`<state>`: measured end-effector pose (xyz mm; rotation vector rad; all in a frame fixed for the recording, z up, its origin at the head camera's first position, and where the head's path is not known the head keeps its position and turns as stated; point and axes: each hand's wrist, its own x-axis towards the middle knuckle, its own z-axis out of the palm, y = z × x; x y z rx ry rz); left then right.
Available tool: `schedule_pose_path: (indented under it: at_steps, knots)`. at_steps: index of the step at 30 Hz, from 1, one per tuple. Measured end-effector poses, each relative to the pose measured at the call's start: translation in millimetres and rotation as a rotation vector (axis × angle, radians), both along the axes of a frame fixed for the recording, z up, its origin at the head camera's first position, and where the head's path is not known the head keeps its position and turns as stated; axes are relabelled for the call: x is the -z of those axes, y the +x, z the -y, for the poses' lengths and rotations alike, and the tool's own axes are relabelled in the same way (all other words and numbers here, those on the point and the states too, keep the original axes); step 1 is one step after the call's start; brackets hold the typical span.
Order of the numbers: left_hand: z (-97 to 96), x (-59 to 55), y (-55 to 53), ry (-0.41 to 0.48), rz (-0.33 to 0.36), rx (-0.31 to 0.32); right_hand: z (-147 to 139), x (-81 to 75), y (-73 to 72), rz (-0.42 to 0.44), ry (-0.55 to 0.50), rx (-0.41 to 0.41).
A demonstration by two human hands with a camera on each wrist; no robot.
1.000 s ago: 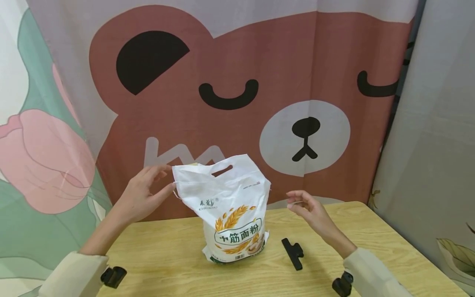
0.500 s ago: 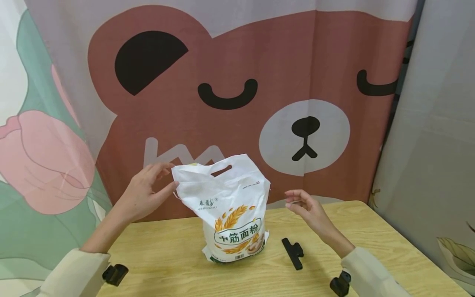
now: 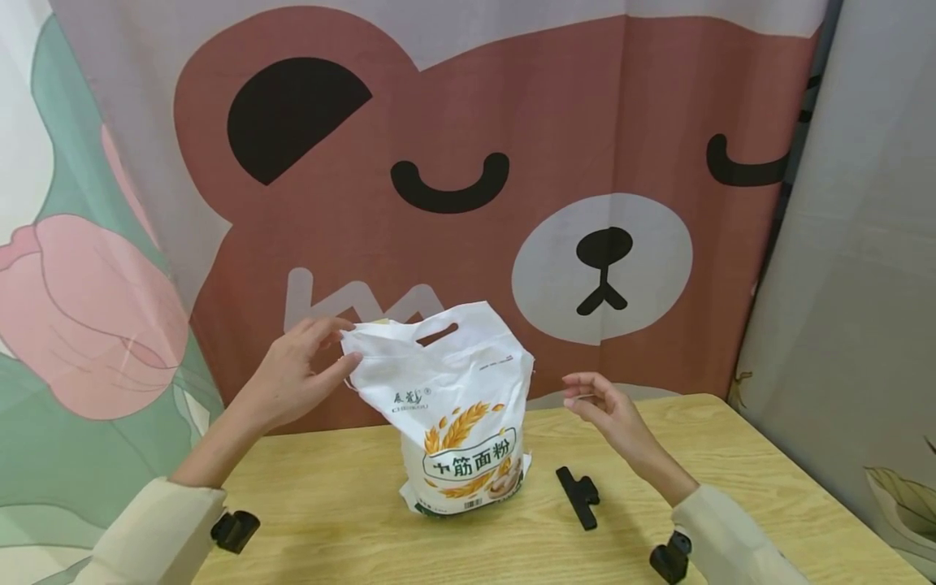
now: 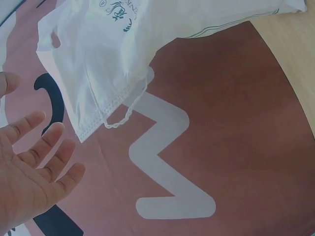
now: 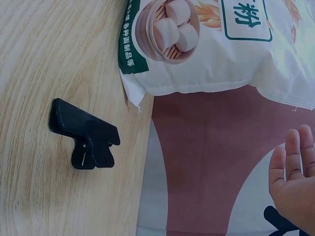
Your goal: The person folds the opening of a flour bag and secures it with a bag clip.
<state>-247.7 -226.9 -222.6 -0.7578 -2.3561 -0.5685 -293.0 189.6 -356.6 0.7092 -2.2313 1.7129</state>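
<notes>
A white bag of flour (image 3: 461,414) with printed wheat ears and a handle slot at its top stands upright on the table, its upper left corner jutting out. At that corner is my left hand (image 3: 288,378), thumb and fingers spread apart. The left wrist view shows the fingers (image 4: 56,152) relaxed, with a gap between them and the bag's stitched edge (image 4: 106,113). My right hand (image 3: 614,422) hovers to the right of the bag, fingers loosely bent. In the right wrist view the fingers (image 5: 292,152) look nearly straight and hold nothing visible; the thumb is out of sight there.
A black bag clip (image 3: 578,497) lies on the wooden table (image 3: 322,520), between the bag and my right forearm. Behind the table hangs a curtain (image 3: 556,122) printed with a bear. A grey curtain (image 3: 841,284) hangs on the right.
My left hand has shifted slightly right, closer to the bag's upper left corner. The bag, the clip and my right hand have hardly moved.
</notes>
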Motion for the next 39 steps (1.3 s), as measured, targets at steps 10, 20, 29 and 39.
schedule_pose_path:
  at_steps: [10, 20, 29, 39]
  knots:
    - [-8.4, -4.6, 0.0, -0.014, 0.007, 0.01, -1, -4.3, -1.8, 0.01, -0.023, 0.02]
    - [-11.5, -5.2, -0.2, -0.019, 0.024, 0.004, 0, -4.2, -2.7, 0.023, -0.046, 0.012]
    - [-17.5, -7.5, -2.6, -0.037, 0.011, 0.027, 0, -5.0, -2.0, 0.021, -0.049, 0.007]
    - [-22.7, -12.4, -4.9, -0.043, -0.018, 0.062, 4, -6.6, -1.4, 0.033, -0.08, -0.003]
